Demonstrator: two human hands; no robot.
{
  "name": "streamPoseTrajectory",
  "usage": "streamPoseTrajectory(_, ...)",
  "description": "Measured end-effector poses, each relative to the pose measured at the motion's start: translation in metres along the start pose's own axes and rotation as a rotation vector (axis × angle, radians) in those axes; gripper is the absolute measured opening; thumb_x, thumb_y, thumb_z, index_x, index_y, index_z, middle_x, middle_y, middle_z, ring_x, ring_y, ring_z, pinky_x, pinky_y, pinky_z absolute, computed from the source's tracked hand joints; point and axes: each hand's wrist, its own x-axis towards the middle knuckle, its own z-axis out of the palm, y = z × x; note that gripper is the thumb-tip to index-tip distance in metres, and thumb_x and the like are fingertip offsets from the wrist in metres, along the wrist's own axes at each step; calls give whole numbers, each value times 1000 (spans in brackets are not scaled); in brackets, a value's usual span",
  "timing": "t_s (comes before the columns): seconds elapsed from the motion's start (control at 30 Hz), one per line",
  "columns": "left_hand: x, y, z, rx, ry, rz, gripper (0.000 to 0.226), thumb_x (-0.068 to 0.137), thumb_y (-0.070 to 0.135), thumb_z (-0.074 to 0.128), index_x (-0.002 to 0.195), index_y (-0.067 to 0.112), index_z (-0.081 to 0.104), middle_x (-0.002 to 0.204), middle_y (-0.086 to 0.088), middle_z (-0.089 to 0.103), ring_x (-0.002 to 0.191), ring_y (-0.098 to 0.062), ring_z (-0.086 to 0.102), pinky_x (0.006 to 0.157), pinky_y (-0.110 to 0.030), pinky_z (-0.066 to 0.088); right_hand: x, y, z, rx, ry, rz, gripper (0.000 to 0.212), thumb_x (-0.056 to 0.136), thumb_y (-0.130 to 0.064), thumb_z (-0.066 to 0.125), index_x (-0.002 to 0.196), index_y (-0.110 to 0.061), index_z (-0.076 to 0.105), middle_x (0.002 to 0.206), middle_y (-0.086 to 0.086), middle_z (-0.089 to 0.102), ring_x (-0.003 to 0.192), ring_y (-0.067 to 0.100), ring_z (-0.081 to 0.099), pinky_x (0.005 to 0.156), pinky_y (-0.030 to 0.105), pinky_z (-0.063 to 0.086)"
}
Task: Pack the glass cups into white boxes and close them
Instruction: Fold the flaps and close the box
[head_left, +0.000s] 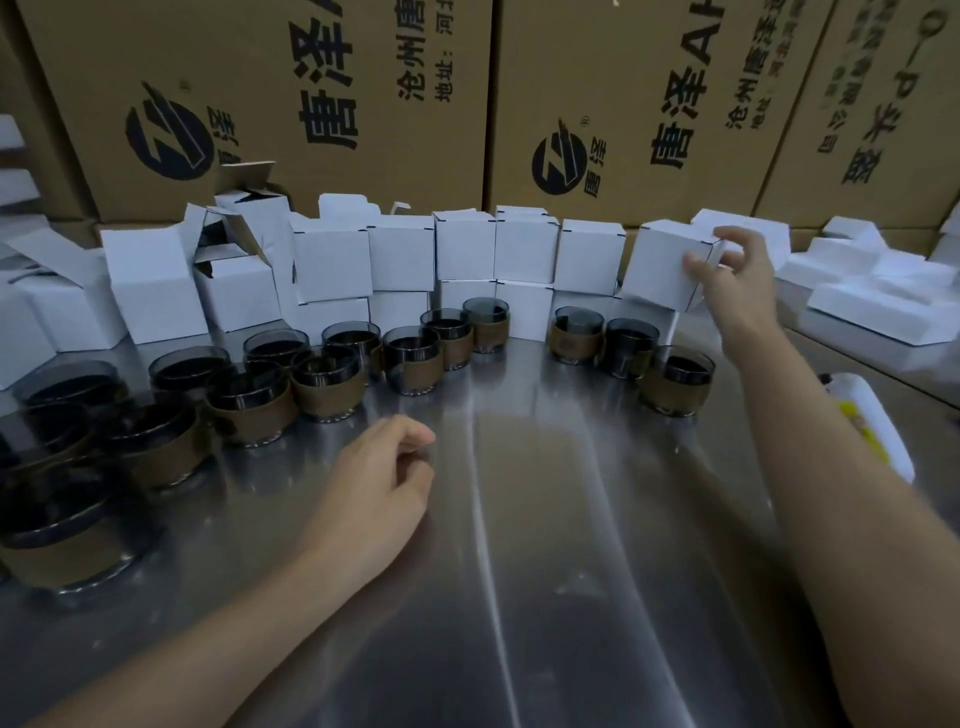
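Note:
Several dark glass cups with brown sleeves stand on the steel table (545, 519); one group is at the left (249, 410), and three more are at the right (675, 382). Behind them runs a two-high row of closed white boxes (465, 249). At the row's right end, my right hand (732, 280) grips a closed white box (665, 267) by its right side, with the box tilted on the stack. My left hand (376, 493) hovers over the table with loosely curled fingers and holds nothing.
Open white boxes (228, 244) with raised flaps sit at the back left. Large brown cartons (311, 104) form a wall behind everything. White foam trays (872, 291) lie at the right, and a white tray with yellow contents (872, 421) sits by my right forearm.

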Motion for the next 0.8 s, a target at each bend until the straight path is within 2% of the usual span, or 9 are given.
streamPoseTrajectory(0.07,-1,0,-1,8,2,15,25,92,4,52,106,22,61,106,16,57,87,20,48,72,7,30,4,8,6,-8,-18,16,40,91,-25,61,127,-22,46,123,7,55,103,21,56,79,32,50)
streamPoseTrajectory(0.13,-2,0,-1,15,4,35,24,92,5,53,103,25,60,103,21,55,85,23,47,71,5,30,8,13,10,-15,-23,19,40,91,-25,60,128,-22,45,120,6,54,109,25,56,91,41,51)
streamPoseTrajectory(0.23,-2,-1,-1,21,3,49,24,91,7,53,99,28,60,103,23,55,94,22,45,73,4,31,14,14,15,-59,-45,12,39,93,-26,57,129,-24,42,132,8,50,120,27,52,103,48,44)
streamPoseTrajectory(0.3,-2,-1,-1,19,-1,55,24,91,6,53,98,29,60,102,22,56,99,17,45,74,3,31,18,16,18,-95,-62,16,37,97,-27,52,132,-24,40,137,10,46,122,26,48,106,47,41)
streamPoseTrajectory(0.47,-2,-3,-1,59,-9,74,22,90,6,53,100,24,62,102,16,58,94,4,51,78,-3,34,22,15,19,-191,-99,40,39,100,-28,45,137,-22,35,132,10,44,111,23,46,102,42,40)
streamPoseTrajectory(0.53,-1,-3,-1,73,-12,75,22,90,6,52,103,21,63,104,13,59,98,1,52,84,-6,35,18,9,17,-252,-56,10,44,99,-27,48,140,-18,35,140,11,40,122,24,42,106,40,35)
streamPoseTrajectory(0.63,-1,-3,-3,68,0,52,21,90,6,52,102,19,63,104,10,60,99,-4,55,80,-6,35,5,-11,22,-311,63,-159,50,95,-20,51,141,-10,35,148,10,32,142,26,21,117,40,21)
streamPoseTrajectory(0.73,0,-5,-3,62,5,19,18,90,6,51,100,17,62,103,7,61,97,-7,56,74,-9,35,-19,-39,37,-301,64,-299,44,92,-11,52,135,-6,43,141,12,41,135,26,33,114,34,26)
streamPoseTrajectory(0.8,1,-5,-3,35,8,-4,16,90,6,51,99,15,61,103,5,63,97,-9,57,76,-10,35,-46,-55,55,-247,27,-327,33,93,-10,51,125,-5,53,127,9,54,121,21,48,103,25,34)
